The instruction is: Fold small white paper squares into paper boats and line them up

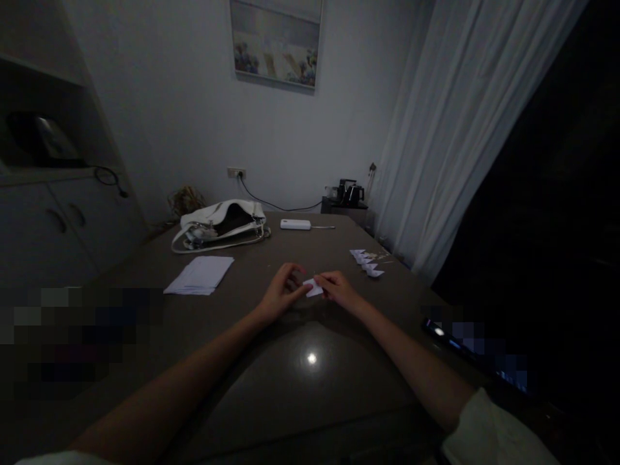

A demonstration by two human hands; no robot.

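Observation:
A small folded piece of white paper (pixel 314 289) is held between my two hands, just above the dark table (pixel 271 400). My right hand (pixel 339 289) pinches its right side with thumb and fingers. The thumb of my left hand (pixel 281 294) lies on the paper's left side, with the index finger raised and curved above it. Whether the other left fingers support it from behind is hard to see in the dim light. Farther right on the table lies a row of several folded white paper pieces (pixel 367 263) with pointed ends.
A stack of white paper sheets (pixel 201 274) lies on the left, with a white handbag (pixel 225 223) behind it. At the back is a white power bank (pixel 295 225) with a short cable. A lit phone (pixel 465 349) is at the right edge. Small light scraps (pixel 376 256) lie beside the folded pieces.

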